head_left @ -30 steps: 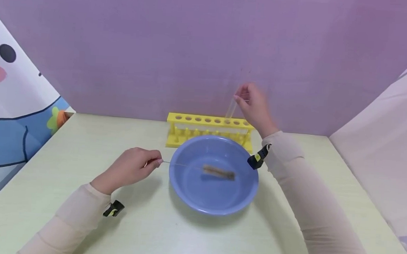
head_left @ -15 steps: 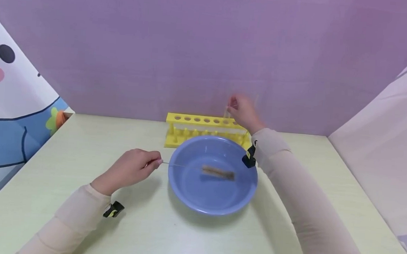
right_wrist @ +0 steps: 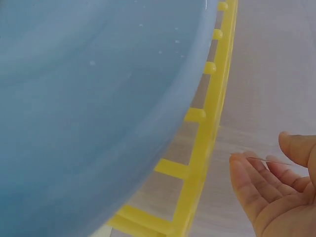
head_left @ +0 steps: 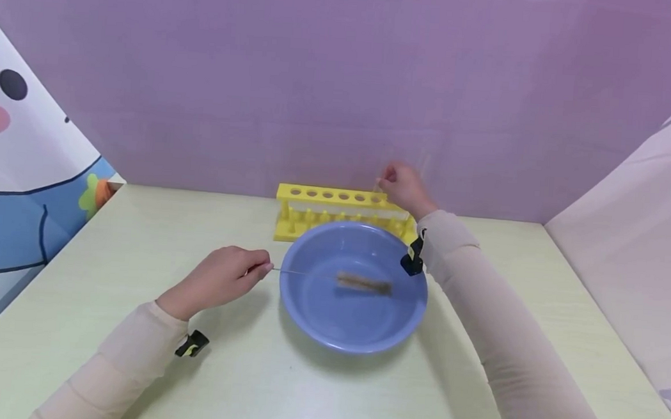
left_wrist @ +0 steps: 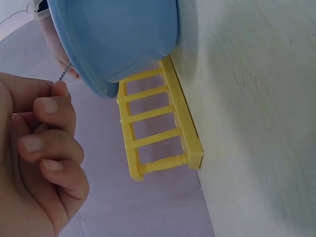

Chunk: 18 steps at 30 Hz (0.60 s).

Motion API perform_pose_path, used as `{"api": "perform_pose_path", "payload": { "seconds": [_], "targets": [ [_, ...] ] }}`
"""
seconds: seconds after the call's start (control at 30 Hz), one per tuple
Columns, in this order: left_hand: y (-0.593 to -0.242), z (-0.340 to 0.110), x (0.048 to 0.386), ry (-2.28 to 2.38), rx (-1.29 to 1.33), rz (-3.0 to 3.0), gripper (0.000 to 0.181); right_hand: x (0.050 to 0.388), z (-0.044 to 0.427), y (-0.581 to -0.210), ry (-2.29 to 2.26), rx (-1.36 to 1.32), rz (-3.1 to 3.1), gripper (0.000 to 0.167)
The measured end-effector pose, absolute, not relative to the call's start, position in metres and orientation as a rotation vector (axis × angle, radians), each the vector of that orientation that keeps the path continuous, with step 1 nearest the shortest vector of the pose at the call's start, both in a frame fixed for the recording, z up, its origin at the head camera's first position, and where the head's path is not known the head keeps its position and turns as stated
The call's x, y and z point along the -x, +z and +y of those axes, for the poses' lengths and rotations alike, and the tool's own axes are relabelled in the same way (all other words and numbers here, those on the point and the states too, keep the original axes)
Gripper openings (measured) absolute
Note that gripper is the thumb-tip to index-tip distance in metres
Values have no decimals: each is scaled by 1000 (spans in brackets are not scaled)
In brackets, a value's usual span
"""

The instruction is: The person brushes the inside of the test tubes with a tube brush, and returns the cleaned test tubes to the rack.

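In the head view my left hand [head_left: 218,279] pinches the wire handle of a test tube brush, whose brown bristles [head_left: 363,283] lie over the inside of the blue basin [head_left: 345,338]. The twisted wire [left_wrist: 64,72] leaves the fingertips in the left wrist view. Behind the basin my right hand [head_left: 407,191] holds a clear test tube [head_left: 376,187] near its top, at the yellow test tube rack [head_left: 325,197]. The right wrist view shows the tube's thin rim [right_wrist: 266,160] between thumb and fingers. Basin and hand hide part of the rack.
Faintly visible, another clear tube [head_left: 424,165] rises behind my right hand at the rack's right end. A purple backdrop [head_left: 262,89] stands close behind the rack. Printed cloth [head_left: 28,229] borders the pale table [head_left: 155,237] on the left.
My right hand has come down and slightly left, lowering the test tube at the rack. The left hand and the brush stay nearly still.
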<state>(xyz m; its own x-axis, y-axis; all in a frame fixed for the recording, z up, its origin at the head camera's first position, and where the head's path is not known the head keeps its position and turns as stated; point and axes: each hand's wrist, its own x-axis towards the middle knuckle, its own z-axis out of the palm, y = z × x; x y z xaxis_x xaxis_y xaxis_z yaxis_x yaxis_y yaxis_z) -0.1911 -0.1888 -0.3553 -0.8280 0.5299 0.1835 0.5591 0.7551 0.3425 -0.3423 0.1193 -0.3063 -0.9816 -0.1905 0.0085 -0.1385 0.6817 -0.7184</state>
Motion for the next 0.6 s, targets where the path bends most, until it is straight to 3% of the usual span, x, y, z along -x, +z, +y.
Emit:
{"api": "perform_pose_path", "payload": {
  "seconds": [0.2,0.43,0.5,0.6],
  "targets": [
    [-358,-189,192,-618,901,-2884,20,340,121,-302,-1163,300,2796,17],
    [-359,-193,187,-639,845,-2896,17,320,126,-290,-1018,372,2693,57],
    [-357,-195,186,-643,821,-2894,15,311,130,-285,-980,403,2688,57],
    [-352,-198,186,-649,776,-2879,15,298,140,-278,-993,509,2763,43]
  ]
}}
